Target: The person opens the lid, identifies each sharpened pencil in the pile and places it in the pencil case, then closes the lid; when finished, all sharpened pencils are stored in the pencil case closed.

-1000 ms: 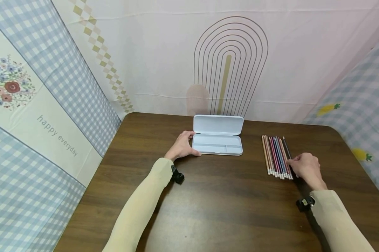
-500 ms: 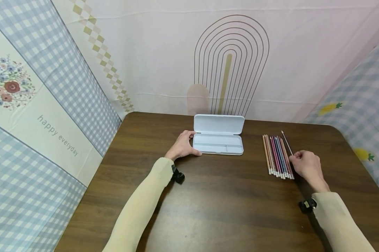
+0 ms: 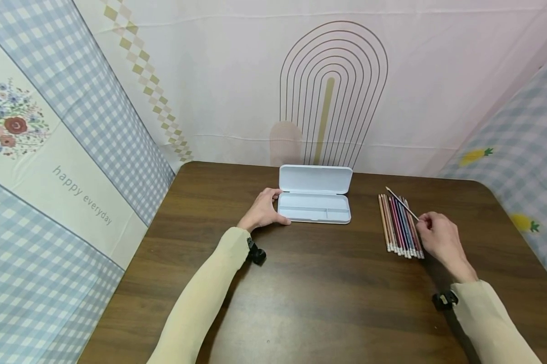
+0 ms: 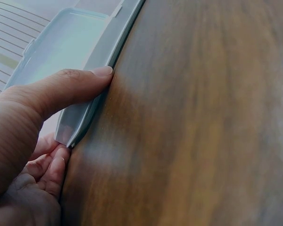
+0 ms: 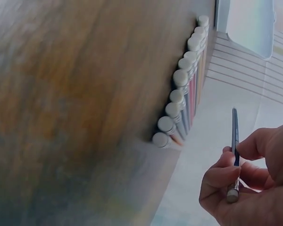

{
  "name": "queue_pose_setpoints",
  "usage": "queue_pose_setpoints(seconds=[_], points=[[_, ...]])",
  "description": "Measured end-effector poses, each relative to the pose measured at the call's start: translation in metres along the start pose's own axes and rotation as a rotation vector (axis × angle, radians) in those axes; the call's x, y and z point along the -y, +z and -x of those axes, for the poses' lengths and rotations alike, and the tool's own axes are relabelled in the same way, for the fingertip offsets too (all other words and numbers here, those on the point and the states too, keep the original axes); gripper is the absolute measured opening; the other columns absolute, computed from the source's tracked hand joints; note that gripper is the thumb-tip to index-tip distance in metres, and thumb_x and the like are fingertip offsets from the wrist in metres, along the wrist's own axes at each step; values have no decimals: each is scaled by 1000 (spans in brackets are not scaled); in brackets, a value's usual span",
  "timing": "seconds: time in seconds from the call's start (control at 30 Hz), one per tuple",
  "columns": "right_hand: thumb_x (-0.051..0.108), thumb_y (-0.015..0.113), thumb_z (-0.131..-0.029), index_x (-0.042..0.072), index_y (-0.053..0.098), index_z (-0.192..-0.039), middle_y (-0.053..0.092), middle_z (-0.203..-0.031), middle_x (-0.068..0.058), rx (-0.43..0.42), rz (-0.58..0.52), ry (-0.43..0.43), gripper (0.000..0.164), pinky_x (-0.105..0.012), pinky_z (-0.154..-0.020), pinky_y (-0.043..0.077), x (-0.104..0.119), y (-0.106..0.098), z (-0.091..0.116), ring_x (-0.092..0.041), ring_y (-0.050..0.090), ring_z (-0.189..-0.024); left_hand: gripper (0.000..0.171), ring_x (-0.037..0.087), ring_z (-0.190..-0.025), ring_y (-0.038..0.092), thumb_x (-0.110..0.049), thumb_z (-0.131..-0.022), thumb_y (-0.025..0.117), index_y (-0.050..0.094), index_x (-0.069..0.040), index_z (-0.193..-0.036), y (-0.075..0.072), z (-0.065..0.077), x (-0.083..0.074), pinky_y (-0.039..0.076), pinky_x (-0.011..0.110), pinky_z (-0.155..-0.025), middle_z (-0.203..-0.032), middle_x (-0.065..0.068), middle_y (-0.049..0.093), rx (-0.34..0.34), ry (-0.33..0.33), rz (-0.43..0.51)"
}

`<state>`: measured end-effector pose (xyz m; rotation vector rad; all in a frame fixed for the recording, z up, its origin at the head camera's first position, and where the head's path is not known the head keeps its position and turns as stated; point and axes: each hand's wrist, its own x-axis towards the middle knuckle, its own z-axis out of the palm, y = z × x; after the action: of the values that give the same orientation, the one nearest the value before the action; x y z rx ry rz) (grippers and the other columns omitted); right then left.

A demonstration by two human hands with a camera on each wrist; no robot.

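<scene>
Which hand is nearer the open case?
Left. The left hand grips the open case by its left end; the right hand holds a pencil, off to the right.

Fairly bright and even in the head view, lit apparently from above, with a pale sheen on the near part of the desk (image 3: pixel 301 303) and dark shadows along the inner sides of the left sleeve (image 3: pixel 201 298) and right sleeve (image 3: pixel 486 318). Dimmer and hazier in both wrist views, with the desk smeared out of focus, a milky reflection beside the case (image 4: pixel 76 121), and a washed-out lid (image 4: pixel 63 40).
</scene>
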<state>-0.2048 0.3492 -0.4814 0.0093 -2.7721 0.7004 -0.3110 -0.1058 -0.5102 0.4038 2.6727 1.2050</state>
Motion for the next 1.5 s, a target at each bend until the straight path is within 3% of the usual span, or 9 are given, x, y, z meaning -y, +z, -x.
queue_pose_setpoints(seconds=[0.2,0.6,0.97,1.0,1.1,1.2,1.23,1.4,1.5], points=[[5,56,-103,-7,71,-101,68,-94,-24,-34,-23,-73,19,-39,-72,45,11,2,1,-33,62,-83,99,32,-146,51,-23,-74,101,51,-6,-158,0,0,0,45,45,-126,-154,16,53,-1,3,2],[4,61,-107,-8,69,-112,66,-102,-26,20,-74,-109,15,-30,-71,42,33,7,-1,-31,60,-87,99,33,-147,50,-23,-75,101,50,-6,-158,0,1,-2,45,45,-126,-155,16,53,6,-1,-14],[-2,70,-100,-6,74,-108,69,-97,-21,-57,-129,-252,10,-21,-74,39,52,22,-11,-13,54,-82,99,33,-147,50,-24,-75,100,50,-6,-158,-1,1,-2,45,46,-126,-156,16,52,10,-2,-15],[-2,70,-99,-6,75,-108,70,-98,-21,-57,-134,-263,10,-22,-79,46,53,24,-12,-14,56,-82,99,33,-147,49,-24,-75,100,50,-6,-158,-1,1,-2,45,46,-126,-156,16,52,10,-2,-14],[-2,72,-99,-5,76,-105,72,-97,-21,-54,-138,-292,8,-26,-81,47,58,29,-15,-19,58,-84,99,33,-148,49,-25,-75,100,50,-6,-159,0,1,-1,45,45,-126,-157,16,52,9,1,-17],[-1,73,-99,-3,77,-104,73,-98,-20,-49,-150,-300,6,-30,-82,46,65,33,-18,-22,58,-85,100,33,-148,49,-24,-75,101,50,-6,-159,0,0,0,44,45,-126,-157,16,52,8,7,-18],[-1,74,-99,-2,77,-103,73,-98,-20,-48,-154,-303,6,-30,-78,40,67,35,-20,-24,58,-84,100,33,-148,49,-24,-75,101,50,-6,-159,0,0,0,44,45,-126,-157,16,52,6,9,-19],[3,74,-100,-1,79,-105,74,-105,-23,-18,-179,-287,8,-42,-84,35,78,38,-30,-34,62,-88,101,33,-147,50,-25,-74,101,50,-6,-159,0,1,-1,45,45,-126,-155,16,53,3,9,-16],[4,73,-101,-1,80,-107,75,-108,-24,13,-185,-279,10,-41,-85,41,85,42,-35,-37,67,-92,101,33,-147,50,-25,-74,102,50,-6,-159,0,1,-1,45,45,-126,-155,16,53,2,9,-15]])
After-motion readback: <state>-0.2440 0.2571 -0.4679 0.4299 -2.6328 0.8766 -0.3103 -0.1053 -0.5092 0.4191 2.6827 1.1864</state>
